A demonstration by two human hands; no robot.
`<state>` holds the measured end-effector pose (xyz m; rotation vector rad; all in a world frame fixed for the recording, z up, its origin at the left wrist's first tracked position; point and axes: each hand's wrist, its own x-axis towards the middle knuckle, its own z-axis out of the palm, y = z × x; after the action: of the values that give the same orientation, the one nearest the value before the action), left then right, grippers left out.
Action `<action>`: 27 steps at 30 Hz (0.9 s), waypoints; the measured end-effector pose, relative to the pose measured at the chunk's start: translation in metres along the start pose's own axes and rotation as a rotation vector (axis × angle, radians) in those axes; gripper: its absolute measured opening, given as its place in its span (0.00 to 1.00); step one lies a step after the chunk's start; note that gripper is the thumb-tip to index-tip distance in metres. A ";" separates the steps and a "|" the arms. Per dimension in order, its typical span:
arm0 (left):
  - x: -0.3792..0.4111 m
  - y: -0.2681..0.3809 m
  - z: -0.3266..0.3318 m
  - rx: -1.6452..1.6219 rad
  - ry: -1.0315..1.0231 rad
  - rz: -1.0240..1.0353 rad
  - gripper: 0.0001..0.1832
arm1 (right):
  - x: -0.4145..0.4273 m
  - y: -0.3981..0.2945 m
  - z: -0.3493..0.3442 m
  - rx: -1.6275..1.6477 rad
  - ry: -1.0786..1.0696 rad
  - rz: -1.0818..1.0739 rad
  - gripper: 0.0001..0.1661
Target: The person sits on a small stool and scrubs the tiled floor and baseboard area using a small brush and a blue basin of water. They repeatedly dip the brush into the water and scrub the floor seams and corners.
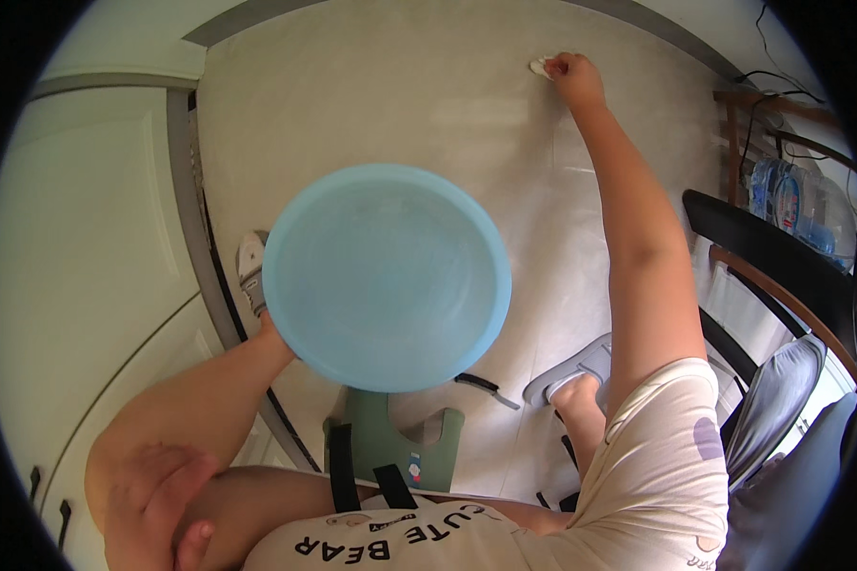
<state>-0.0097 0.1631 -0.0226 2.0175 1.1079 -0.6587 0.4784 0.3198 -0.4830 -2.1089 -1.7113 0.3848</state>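
Note:
My right hand (575,78) reaches far forward and pinches a small white cloth or wipe (540,67) against the pale tiled floor (371,93). At lower left, my left hand (161,492) rests on my bent left knee, thumb apart from the fingers, holding nothing. Between my legs is a round light blue plastic basin (386,285); whether it holds clear water I cannot tell. Part of a green plastic stool (400,457) shows behind the basin, closer to my body. Beside the basin's near right rim lies a small brush (478,384) with dark bristles and a grey handle.
Pale cabinet doors (86,214) with a grey frame line the left. Along the right are black chairs (771,250), some draped with clothing (778,400), wrapped water bottles (800,207) and loose cables (778,75). Grey slippers (571,367) are on my feet.

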 end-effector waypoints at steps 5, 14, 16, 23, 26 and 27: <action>-0.012 0.012 0.015 -0.013 0.137 0.055 0.20 | -0.078 0.000 -0.005 0.053 -0.011 0.077 0.06; -0.028 0.008 0.030 -0.044 0.259 0.082 0.20 | -0.228 0.000 -0.026 0.159 -0.118 0.160 0.05; -0.028 0.014 0.027 -0.017 0.244 0.066 0.20 | -0.262 -0.006 -0.029 0.170 -0.130 0.183 0.06; -0.031 0.019 0.026 -0.044 0.214 0.162 0.20 | -0.391 -0.012 -0.050 -0.013 -0.401 0.256 0.05; -0.036 0.019 0.026 -0.052 0.196 0.182 0.22 | -0.396 -0.010 -0.063 -0.067 -0.703 0.232 0.03; -0.035 0.019 0.026 -0.058 0.179 0.182 0.23 | -0.390 -0.009 -0.068 -0.069 -0.806 0.222 0.03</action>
<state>-0.0127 0.1186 -0.0068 2.1276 1.0166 -0.3550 0.4171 -0.0683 -0.4324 -2.3725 -1.8767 1.4138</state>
